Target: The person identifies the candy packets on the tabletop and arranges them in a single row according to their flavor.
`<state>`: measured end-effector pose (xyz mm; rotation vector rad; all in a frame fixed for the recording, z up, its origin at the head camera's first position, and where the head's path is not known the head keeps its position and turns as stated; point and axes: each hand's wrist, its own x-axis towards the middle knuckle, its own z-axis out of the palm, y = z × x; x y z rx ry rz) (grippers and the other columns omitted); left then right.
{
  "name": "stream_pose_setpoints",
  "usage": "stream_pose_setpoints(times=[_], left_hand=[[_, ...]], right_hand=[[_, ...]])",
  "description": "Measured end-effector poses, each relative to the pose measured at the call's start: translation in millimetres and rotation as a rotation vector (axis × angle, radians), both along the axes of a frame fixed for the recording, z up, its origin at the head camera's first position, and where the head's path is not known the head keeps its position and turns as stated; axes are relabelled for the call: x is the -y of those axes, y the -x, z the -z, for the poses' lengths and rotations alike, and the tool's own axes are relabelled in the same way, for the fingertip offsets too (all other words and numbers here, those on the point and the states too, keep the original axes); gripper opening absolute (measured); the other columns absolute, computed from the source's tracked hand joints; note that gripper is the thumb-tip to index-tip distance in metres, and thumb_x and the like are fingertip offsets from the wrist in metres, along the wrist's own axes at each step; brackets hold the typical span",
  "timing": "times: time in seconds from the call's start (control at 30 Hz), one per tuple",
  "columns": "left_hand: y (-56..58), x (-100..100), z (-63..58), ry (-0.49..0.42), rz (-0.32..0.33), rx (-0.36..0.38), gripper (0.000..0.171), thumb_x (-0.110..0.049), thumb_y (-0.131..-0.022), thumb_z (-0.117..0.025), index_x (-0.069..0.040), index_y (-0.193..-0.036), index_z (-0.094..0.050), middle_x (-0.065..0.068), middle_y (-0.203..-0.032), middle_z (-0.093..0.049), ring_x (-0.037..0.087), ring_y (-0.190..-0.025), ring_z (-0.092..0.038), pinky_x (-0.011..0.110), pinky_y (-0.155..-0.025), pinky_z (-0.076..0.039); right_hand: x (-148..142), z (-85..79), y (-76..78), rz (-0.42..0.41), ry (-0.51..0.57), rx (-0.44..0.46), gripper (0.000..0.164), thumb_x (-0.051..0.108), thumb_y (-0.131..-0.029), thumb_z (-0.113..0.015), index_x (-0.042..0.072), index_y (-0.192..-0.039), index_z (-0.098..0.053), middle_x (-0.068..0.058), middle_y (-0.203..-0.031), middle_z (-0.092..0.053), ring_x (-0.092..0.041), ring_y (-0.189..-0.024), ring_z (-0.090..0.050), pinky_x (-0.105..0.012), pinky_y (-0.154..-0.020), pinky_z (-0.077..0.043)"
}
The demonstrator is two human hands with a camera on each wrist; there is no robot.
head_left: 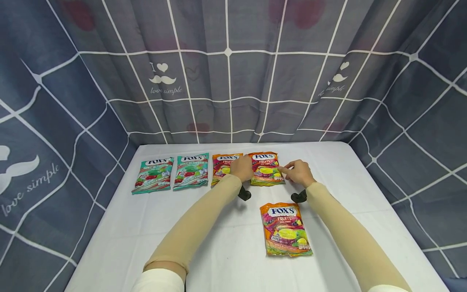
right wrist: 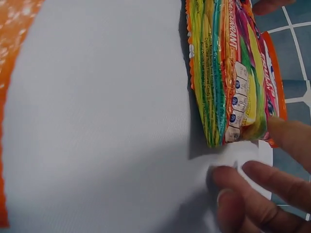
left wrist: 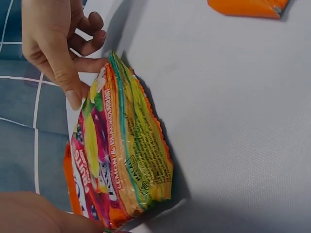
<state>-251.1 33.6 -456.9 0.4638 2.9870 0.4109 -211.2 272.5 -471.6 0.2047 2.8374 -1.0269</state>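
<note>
In the head view my left hand (head_left: 241, 168) is at the left edge of a Fox's Fruits candy bag (head_left: 265, 172), also overlapping the neighbouring Fruits bag (head_left: 220, 165). Most of its fingers are hidden; in the left wrist view the left hand (left wrist: 43, 213) reaches the bag's corner. At the opposite edge, my right hand (head_left: 298, 172) touches the bag with extended fingertips, its other fingers loosely bent, as the right wrist view of the right hand (right wrist: 267, 194) shows. The bag lies face up. Another Fox's Fruits bag (head_left: 286, 230) lies nearer, between the forearms.
Two green Fox's Mint Blossom bags, one at far left (head_left: 153, 175) and one beside it (head_left: 191, 172), continue the back row. White cloth covers the table (head_left: 226, 251). Grey checked curtains (head_left: 248, 81) stand behind and at both sides.
</note>
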Motion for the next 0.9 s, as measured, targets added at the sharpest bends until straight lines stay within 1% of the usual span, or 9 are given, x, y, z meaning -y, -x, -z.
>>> stream_pose_setpoints(times=[0.1,0.17,0.27,0.37,0.47,0.53,0.67,0.8,0.9], left_hand=[[-2.8,2.0,-4.5,-0.024,0.012,0.016,0.044,-0.015,-0.098,-0.079,0.002,-0.136,-0.066,0.007,-0.078,-0.066,0.019,-0.061,-0.062,0.035,-0.054,-0.052],[-6.0,3.3,-7.4,-0.045,0.016,0.029,0.048,-0.014,-0.1,-0.076,0.002,-0.143,-0.063,0.008,-0.08,-0.068,0.019,-0.062,-0.061,0.035,-0.054,-0.051],[-13.2,5.5,-11.9,-0.093,0.026,0.055,0.042,-0.013,-0.103,-0.073,0.001,-0.141,-0.065,0.009,-0.086,-0.071,0.02,-0.064,-0.06,0.035,-0.056,-0.05],[-21.4,8.7,-16.1,-0.128,0.057,0.075,0.03,-0.012,-0.105,-0.07,0.001,-0.133,-0.067,0.01,-0.089,-0.071,0.019,-0.064,-0.057,0.033,-0.056,-0.047],[-30.8,12.4,-21.4,-0.153,0.104,0.09,0.023,-0.012,-0.107,-0.069,0.0,-0.126,-0.067,0.01,-0.088,-0.069,0.019,-0.064,-0.055,0.033,-0.056,-0.045],[-38.5,15.4,-25.5,-0.175,0.133,0.116,0.019,-0.015,-0.107,-0.07,-0.001,-0.121,-0.067,0.009,-0.09,-0.069,0.018,-0.066,-0.056,0.033,-0.059,-0.047],[-55.7,21.4,-31.9,-0.23,0.199,0.18,0.024,-0.02,-0.109,-0.071,-0.001,-0.123,-0.069,0.008,-0.097,-0.073,0.018,-0.072,-0.065,0.036,-0.07,-0.054],[-70.3,27.2,-31.9,-0.263,0.25,0.227,0.028,-0.023,-0.108,-0.072,-0.001,-0.126,-0.07,0.005,-0.09,-0.075,0.016,-0.073,-0.067,0.038,-0.078,-0.056],[-79.1,32.3,-28.0,-0.289,0.275,0.283,0.029,-0.023,-0.108,-0.074,0.0,-0.125,-0.069,0.004,-0.085,-0.077,0.015,-0.072,-0.069,0.036,-0.077,-0.056]], right_hand=[[-3.1,-4.0,-7.1,0.01,-0.025,0.002,0.056,0.042,-0.11,-0.066,-0.011,-0.128,-0.07,-0.012,-0.077,-0.077,-0.021,-0.065,-0.067,-0.033,-0.07,-0.046],[-5.1,-6.3,-11.9,0.01,-0.038,-0.004,0.057,0.043,-0.111,-0.065,-0.011,-0.127,-0.07,-0.012,-0.076,-0.077,-0.021,-0.064,-0.067,-0.034,-0.07,-0.046],[-7.8,-9.5,-20.7,0.004,-0.06,-0.015,0.055,0.044,-0.11,-0.066,-0.009,-0.121,-0.073,-0.012,-0.075,-0.076,-0.019,-0.062,-0.064,-0.035,-0.071,-0.045],[-10.4,-11.8,-31.7,-0.005,-0.08,-0.01,0.053,0.046,-0.108,-0.069,-0.006,-0.112,-0.076,-0.012,-0.073,-0.074,-0.018,-0.062,-0.061,-0.036,-0.071,-0.044],[-13.5,-13.4,-44.0,-0.015,-0.09,0.006,0.053,0.048,-0.106,-0.072,-0.004,-0.109,-0.077,-0.012,-0.073,-0.073,-0.019,-0.062,-0.061,-0.036,-0.069,-0.044],[-16.2,-14.0,-52.8,-0.029,-0.085,0.021,0.054,0.049,-0.105,-0.073,-0.004,-0.111,-0.076,-0.011,-0.073,-0.073,-0.02,-0.063,-0.061,-0.036,-0.068,-0.044],[-24.1,-13.1,-67.8,-0.066,-0.055,0.052,0.055,0.048,-0.103,-0.075,-0.006,-0.114,-0.074,-0.01,-0.075,-0.073,-0.021,-0.061,-0.063,-0.033,-0.061,-0.047],[-30.5,-13.1,-79.8,-0.096,-0.019,0.101,0.056,0.049,-0.103,-0.076,-0.007,-0.115,-0.074,-0.009,-0.075,-0.074,-0.022,-0.058,-0.065,-0.032,-0.054,-0.049],[-32.6,-15.8,-89.5,-0.107,-0.012,0.142,0.058,0.051,-0.102,-0.077,-0.005,-0.115,-0.074,-0.006,-0.075,-0.075,-0.022,-0.058,-0.065,-0.033,-0.053,-0.049]])
